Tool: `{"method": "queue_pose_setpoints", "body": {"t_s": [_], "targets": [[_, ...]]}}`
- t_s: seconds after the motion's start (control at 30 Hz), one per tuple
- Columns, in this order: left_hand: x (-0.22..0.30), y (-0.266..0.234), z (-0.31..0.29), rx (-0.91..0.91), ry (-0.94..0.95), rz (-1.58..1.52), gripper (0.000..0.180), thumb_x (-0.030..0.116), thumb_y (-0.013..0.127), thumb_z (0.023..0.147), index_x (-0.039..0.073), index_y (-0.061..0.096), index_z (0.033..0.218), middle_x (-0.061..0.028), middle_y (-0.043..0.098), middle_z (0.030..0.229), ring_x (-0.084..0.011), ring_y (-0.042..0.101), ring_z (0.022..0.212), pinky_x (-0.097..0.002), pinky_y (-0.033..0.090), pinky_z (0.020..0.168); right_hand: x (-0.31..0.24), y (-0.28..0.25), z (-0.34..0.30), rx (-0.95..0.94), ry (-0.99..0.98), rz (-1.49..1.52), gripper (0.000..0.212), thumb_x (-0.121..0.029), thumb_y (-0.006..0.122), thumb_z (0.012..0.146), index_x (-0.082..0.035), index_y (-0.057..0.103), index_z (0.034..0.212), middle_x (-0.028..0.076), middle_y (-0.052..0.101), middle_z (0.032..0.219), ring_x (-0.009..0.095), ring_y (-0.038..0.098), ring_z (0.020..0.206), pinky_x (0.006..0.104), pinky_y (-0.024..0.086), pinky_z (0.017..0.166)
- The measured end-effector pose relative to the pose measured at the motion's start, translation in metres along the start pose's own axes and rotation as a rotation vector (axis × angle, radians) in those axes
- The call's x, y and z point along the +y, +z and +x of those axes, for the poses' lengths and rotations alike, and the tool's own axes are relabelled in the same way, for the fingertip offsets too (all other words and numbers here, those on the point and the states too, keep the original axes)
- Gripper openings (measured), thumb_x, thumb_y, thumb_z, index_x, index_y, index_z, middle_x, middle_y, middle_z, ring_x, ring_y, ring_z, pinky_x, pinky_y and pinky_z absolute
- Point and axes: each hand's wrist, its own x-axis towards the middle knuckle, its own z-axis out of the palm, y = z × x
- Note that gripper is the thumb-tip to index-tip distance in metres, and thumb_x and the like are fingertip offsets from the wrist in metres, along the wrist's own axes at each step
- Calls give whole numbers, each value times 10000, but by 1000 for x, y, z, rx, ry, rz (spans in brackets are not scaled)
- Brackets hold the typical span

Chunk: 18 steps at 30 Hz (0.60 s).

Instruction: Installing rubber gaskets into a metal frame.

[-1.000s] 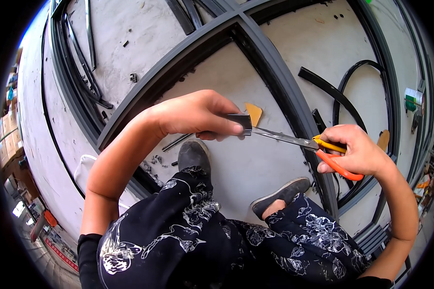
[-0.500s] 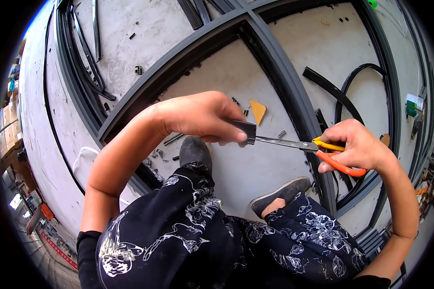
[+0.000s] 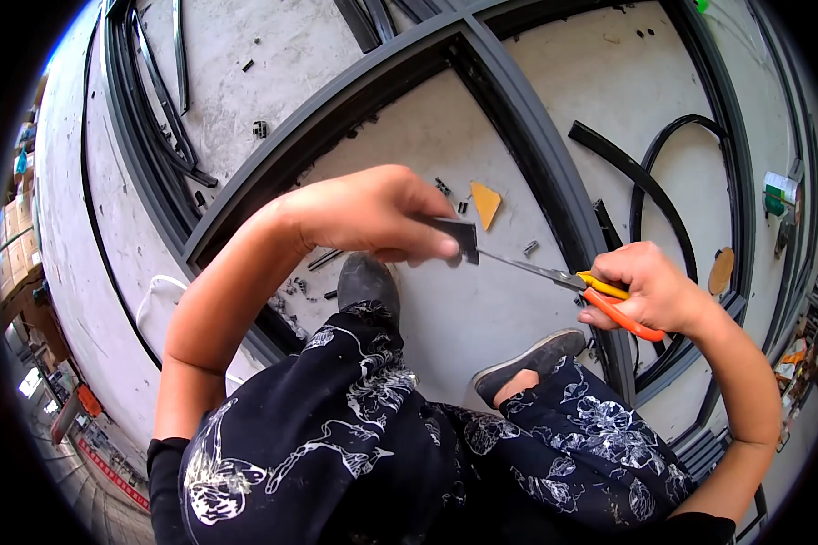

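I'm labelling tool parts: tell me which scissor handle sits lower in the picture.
The orange handle; the yellow handle, also in the right hand, sits higher.

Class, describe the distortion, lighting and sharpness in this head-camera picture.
Head view: the grey frame bends in long curves, and black surrounds the rounded image; head view: bright light washes the pale floor; head view: the scissors look fairly crisp; head view: boxes at the left rim look squeezed, their details hard to read.

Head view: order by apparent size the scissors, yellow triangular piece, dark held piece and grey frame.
1. Grey frame
2. Scissors
Unsure: dark held piece, yellow piece; left hand partly hides the nearer, dark one.
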Motion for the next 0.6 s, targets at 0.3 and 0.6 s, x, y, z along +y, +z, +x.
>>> {"method": "queue_pose_setpoints", "body": {"t_s": [0.3,0.6], "targets": [[5,-6,-5,103,58,-179,301,276,671,904,-16,684,978,29,533,605,-43,463,505,-202,346,475,53,62,5,169,36,-371,457,-407,786,717,-36,526,654,131,512,585,328,514,544,388,399,497],[-3,-7,3,303,193,-320,295,270,620,942,-17,666,990,11,556,647,-54,469,519,-193,370,492,8,47,40,309,246,786,403,-333,781,804,-44,527,927,-4,573,793,53,512,662,216,421,536]]}}
